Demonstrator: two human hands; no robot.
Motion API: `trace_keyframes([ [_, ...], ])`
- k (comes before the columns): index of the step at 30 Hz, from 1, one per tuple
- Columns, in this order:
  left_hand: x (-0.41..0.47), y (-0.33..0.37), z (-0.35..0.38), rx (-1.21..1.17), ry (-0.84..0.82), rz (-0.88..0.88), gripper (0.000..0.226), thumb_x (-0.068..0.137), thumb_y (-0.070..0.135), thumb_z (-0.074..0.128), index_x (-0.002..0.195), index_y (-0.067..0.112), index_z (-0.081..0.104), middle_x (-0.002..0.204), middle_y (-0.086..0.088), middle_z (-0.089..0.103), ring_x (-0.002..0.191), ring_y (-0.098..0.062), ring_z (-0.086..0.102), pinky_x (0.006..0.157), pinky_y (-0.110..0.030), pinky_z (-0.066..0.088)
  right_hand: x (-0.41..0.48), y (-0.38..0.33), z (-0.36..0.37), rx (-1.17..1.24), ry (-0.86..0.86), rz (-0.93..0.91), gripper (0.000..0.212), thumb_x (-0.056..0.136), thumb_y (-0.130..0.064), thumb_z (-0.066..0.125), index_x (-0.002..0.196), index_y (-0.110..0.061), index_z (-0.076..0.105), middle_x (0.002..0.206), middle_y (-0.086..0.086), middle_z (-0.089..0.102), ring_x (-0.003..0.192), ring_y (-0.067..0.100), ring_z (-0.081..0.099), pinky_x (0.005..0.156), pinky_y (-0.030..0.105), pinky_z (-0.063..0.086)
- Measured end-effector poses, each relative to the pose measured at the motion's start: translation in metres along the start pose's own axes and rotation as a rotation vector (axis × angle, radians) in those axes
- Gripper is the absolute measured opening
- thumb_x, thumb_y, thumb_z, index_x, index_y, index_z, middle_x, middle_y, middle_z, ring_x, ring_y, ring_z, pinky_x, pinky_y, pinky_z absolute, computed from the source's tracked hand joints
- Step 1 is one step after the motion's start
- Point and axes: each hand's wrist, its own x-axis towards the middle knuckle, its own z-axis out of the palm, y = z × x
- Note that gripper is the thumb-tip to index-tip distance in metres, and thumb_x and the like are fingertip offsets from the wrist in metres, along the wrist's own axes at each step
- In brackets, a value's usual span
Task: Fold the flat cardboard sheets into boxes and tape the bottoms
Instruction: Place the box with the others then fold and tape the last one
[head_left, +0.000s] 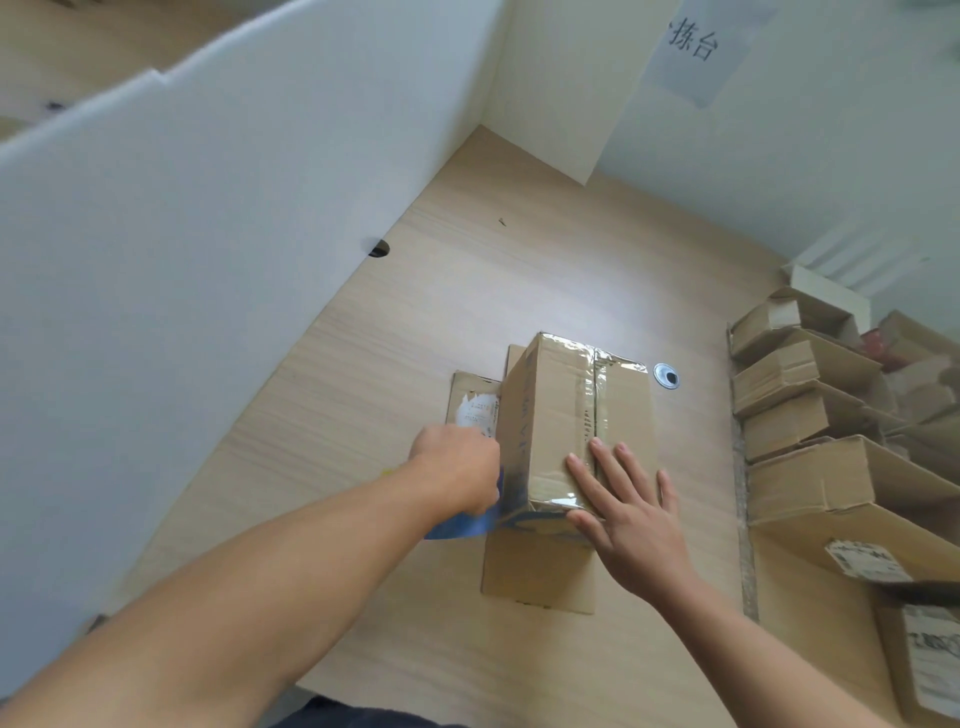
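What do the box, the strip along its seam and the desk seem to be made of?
Box: brown cardboard, matte, with creased edges. Strip: probably clear plastic tape; glossy, wrinkled, catching glare. Desk: pale wood grain, likely laminate, with a faint sheen.

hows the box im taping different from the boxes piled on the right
The box being taped stands closed, shiny tape along its top seam; the piled boxes show open flaps. The box being taped sits under the right hand; the piled boxes go untouched. Both are brown cardboard.
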Motion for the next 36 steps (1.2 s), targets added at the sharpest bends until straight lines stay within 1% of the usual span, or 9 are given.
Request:
trace_keyframes([
  [7, 0.0, -0.063, 0.052, -0.123, 0.196, -0.183, 0.053, 0.1, 0.047, 0.042, 0.148, 0.036, 0.022, 0.109, -0.004, 0.065, 0.096, -0.03, 0.064, 0.066, -0.031, 0.038, 0.002, -0.008, -0.012, 0.086, -0.047, 0.059, 0.051, 0.083, -0.079, 0.005, 0.132, -0.076, -0.007, 0.152, -0.036, -0.019, 0.147, 0.0, -0.016, 0.119, 0.049, -0.002],
  [14, 0.005, -0.095, 0.102, -0.106, 0.168, -0.254, 0.074, 0.104, 0.03, 0.039, 0.155, 0.037, -0.015, 0.116, -0.01, 0.047, 0.089, -0.024, 0.042, 0.082, -0.036, 0.037, -0.004, -0.023, -0.009, 0.174, -0.028, 0.136, 0.058, 0.082, -0.08, 0.011, 0.139, -0.071, 0.008, 0.152, -0.036, -0.011, 0.15, 0.005, -0.009, 0.119, 0.049, -0.002],
  [18, 0.01, -0.095, 0.093, -0.145, 0.117, -0.265, 0.069, 0.102, 0.048, 0.034, 0.156, 0.037, -0.007, 0.124, -0.013, 0.046, 0.108, -0.029, 0.048, 0.091, -0.039, 0.04, -0.005, -0.025, -0.009, 0.179, -0.036, 0.148, 0.056, 0.081, -0.081, 0.009, 0.136, -0.073, 0.006, 0.15, -0.037, -0.013, 0.15, 0.005, -0.011, 0.119, 0.049, -0.003],
  [20, 0.011, -0.092, 0.086, -0.158, 0.262, -0.247, 0.064, 0.1, 0.05, 0.042, 0.156, 0.03, 0.018, 0.136, -0.015, 0.044, 0.123, -0.033, 0.043, 0.101, -0.041, 0.038, -0.004, -0.025, -0.009, 0.182, -0.038, 0.149, 0.058, 0.081, -0.081, 0.009, 0.138, -0.072, 0.007, 0.151, -0.037, -0.014, 0.15, 0.004, -0.012, 0.119, 0.049, -0.004],
  [23, 0.009, -0.07, 0.076, -0.553, 0.481, 0.101, 0.06, 0.09, 0.052, 0.056, 0.143, 0.025, 0.049, 0.143, -0.004, 0.046, 0.132, -0.019, 0.042, 0.106, -0.029, 0.037, -0.003, -0.024, -0.009, 0.174, -0.042, 0.153, 0.063, 0.081, -0.081, 0.008, 0.143, -0.067, 0.009, 0.152, -0.035, -0.015, 0.149, 0.005, -0.013, 0.118, 0.049, -0.005],
  [26, 0.013, -0.04, 0.068, -0.902, 0.272, 0.338, 0.067, 0.084, 0.055, 0.062, 0.146, 0.038, 0.042, 0.149, 0.015, 0.04, 0.135, 0.003, 0.034, 0.108, -0.011, 0.023, -0.003, -0.024, -0.009, 0.169, -0.053, 0.154, 0.065, 0.08, -0.081, 0.008, 0.144, -0.067, 0.007, 0.151, -0.036, -0.018, 0.149, 0.005, -0.013, 0.117, 0.05, -0.004],
  [30, 0.031, -0.026, 0.069, -0.858, 0.165, 0.398, 0.07, 0.089, 0.043, 0.069, 0.143, 0.052, 0.026, 0.151, 0.027, 0.022, 0.14, 0.007, 0.019, 0.11, -0.009, 0.014, -0.004, -0.023, -0.01, 0.201, -0.052, 0.155, 0.065, 0.081, -0.082, 0.01, 0.144, -0.067, 0.008, 0.153, -0.036, -0.016, 0.15, 0.005, -0.011, 0.117, 0.051, -0.004],
  [33, 0.038, -0.024, 0.073, -0.749, 0.227, 0.432, 0.073, 0.089, 0.044, 0.068, 0.146, 0.045, 0.023, 0.155, 0.019, 0.029, 0.143, -0.001, 0.026, 0.106, -0.001, 0.012, -0.004, -0.021, -0.009, 0.198, -0.057, 0.152, 0.064, 0.081, -0.081, 0.009, 0.144, -0.067, 0.008, 0.156, -0.034, -0.012, 0.15, 0.005, -0.011, 0.117, 0.051, -0.005],
  [36, 0.038, -0.017, 0.08, -0.626, 0.366, 0.456, 0.074, 0.088, 0.055, 0.056, 0.151, 0.026, 0.033, 0.155, 0.0, 0.04, 0.139, -0.012, 0.041, 0.11, -0.013, 0.025, -0.003, -0.021, -0.008, 0.198, -0.039, 0.158, 0.065, 0.082, -0.08, 0.011, 0.145, -0.065, 0.009, 0.16, -0.03, -0.005, 0.15, 0.006, -0.009, 0.117, 0.052, -0.004],
])
